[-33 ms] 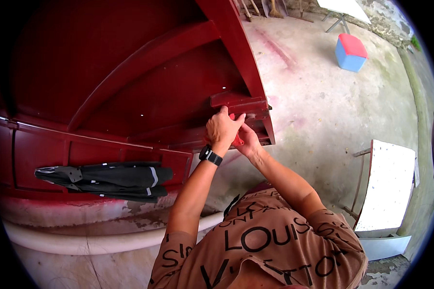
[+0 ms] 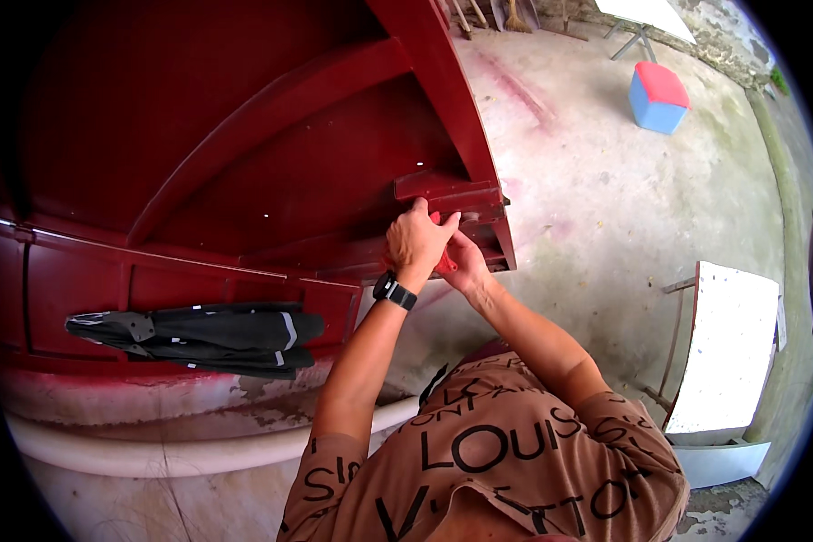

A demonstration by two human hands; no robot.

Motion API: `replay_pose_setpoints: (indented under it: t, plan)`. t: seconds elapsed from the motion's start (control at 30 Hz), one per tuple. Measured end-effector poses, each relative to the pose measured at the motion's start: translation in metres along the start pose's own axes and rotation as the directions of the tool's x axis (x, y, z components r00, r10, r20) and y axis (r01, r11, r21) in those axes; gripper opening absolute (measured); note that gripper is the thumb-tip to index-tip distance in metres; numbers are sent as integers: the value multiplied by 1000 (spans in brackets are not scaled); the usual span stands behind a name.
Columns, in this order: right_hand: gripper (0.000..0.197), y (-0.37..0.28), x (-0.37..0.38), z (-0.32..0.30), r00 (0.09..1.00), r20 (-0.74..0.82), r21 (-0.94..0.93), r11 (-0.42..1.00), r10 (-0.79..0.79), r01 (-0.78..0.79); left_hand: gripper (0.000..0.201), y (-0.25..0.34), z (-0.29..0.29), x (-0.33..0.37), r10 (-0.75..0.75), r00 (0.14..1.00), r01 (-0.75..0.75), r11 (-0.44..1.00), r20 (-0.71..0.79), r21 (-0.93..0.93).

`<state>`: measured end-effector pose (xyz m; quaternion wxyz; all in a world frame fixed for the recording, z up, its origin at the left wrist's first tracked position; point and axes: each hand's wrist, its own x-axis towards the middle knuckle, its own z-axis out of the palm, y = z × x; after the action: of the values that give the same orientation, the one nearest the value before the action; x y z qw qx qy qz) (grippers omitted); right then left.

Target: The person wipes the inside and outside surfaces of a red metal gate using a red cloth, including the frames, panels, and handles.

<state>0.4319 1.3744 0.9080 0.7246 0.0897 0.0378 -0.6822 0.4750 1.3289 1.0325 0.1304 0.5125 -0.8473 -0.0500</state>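
Both my hands meet at the edge of a dark red metal door (image 2: 352, 144), beside its latch fitting (image 2: 452, 194). A crumpled bright red cloth (image 2: 445, 263) shows between them. My left hand (image 2: 414, 239), with a black watch on its wrist, is closed on the cloth, its fingertips against the fitting and its thumb pointing right. From the right, my right hand (image 2: 466, 262) is closed round the cloth's lower part, close under the left thumb. The fingers partly hide the cloth and what lies behind it.
A black folded fabric bundle (image 2: 217, 339) with grey strips hangs on the red panel at left. Below it runs a thick white pipe (image 2: 117, 456). On the concrete floor stand a blue bin with a red lid (image 2: 659, 98) and a white board (image 2: 727, 348). Brooms (image 2: 515, 16) lean far off.
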Motion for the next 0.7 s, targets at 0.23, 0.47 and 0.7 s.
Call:
replay_pose_setpoints:
  t: [0.23, 0.47, 0.7]
  plan:
    - [44, 0, -2, -2, 999, 46, 13, 999, 29, -29, 54, 11, -10, 2, -61, 991, 53, 996, 121, 72]
    - [40, -9, -15, -5, 999, -29, -115, 993, 15, -18, 50, 14, -8, 0, -92, 993, 89, 995, 78, 49]
    - [43, -11, -9, 2, 998, -52, -221, 975, -22, 10, 49, 11, 0, -2, -115, 993, 114, 993, 20, 30]
